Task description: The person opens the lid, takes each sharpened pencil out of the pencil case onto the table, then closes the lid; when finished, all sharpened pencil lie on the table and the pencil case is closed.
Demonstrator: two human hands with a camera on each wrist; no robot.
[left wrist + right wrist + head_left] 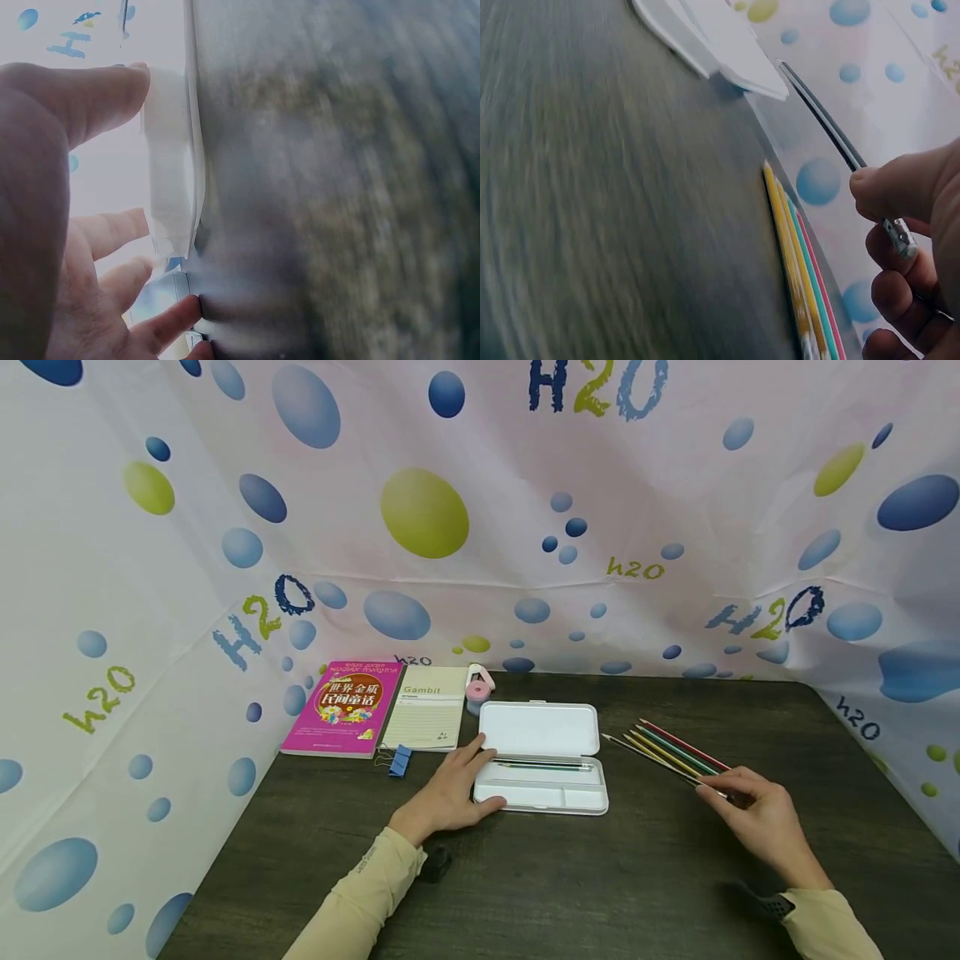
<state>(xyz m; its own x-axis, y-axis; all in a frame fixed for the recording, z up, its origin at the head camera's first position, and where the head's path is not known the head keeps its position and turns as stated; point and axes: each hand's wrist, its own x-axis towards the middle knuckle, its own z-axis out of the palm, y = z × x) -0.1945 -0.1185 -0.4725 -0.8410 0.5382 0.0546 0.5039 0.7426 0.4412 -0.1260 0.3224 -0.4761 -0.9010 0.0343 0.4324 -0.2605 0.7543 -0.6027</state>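
Observation:
My right hand (pixel 761 818) pinches a dark pencil (pixel 825 116) near its silver end, between thumb and fingers. In the right wrist view the pencil is lifted, its other end pointing toward the white pencil case. Several pencils (pixel 678 747), yellow, green and red, lie together on the table just beyond that hand. The white pencil case (pixel 537 729) stands with its lid folded back. Inside its far compartment lie slim pencils (pixel 543 766). My left hand (pixel 450 789) rests against the case's left end, fingers spread, thumb (pixel 105 97) at the near corner.
At the back left lie a pink book (pixel 341 710) and a cream notebook (pixel 427 710). A blue binder clip (pixel 400 761) sits before them. A small pink-and-white object (pixel 480 689) stands behind the case. A printed sheet (pixel 637 502) hangs around the dark table (pixel 600 893).

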